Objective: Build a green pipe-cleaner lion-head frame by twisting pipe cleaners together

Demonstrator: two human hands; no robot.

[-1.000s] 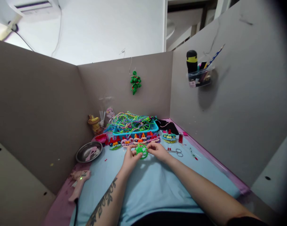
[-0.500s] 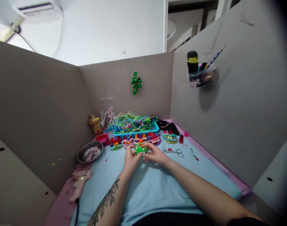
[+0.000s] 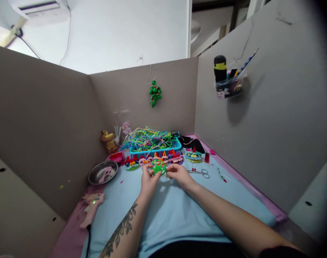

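Note:
My left hand (image 3: 148, 177) pinches the left side of a bright green openwork piece (image 3: 158, 167), which looks bent from fuzzy pipe cleaner, with loops around a middle. At its right edge my right hand (image 3: 178, 175) has thumb and fingertips closed; they seem to grip a loop there, though the fingertips hide it. The piece is held above the light blue cloth (image 3: 163, 211). Just behind it stands a row of finished colourful pipe-cleaner figures (image 3: 160, 157). Scissors (image 3: 201, 173) lie right of my right hand, partly behind it.
A blue tray (image 3: 176, 146) heaped with pipe cleaners is at the back. On the left are a metal bowl (image 3: 92, 175) and a pink glue gun (image 3: 92, 211) with a lit green light. Grey panels (image 3: 142, 114) enclose the table; a clear bin (image 3: 229, 89) hangs right.
The green piece has turned so that its open loops face me more. My right hand has drawn slightly right, from over the piece to its edge.

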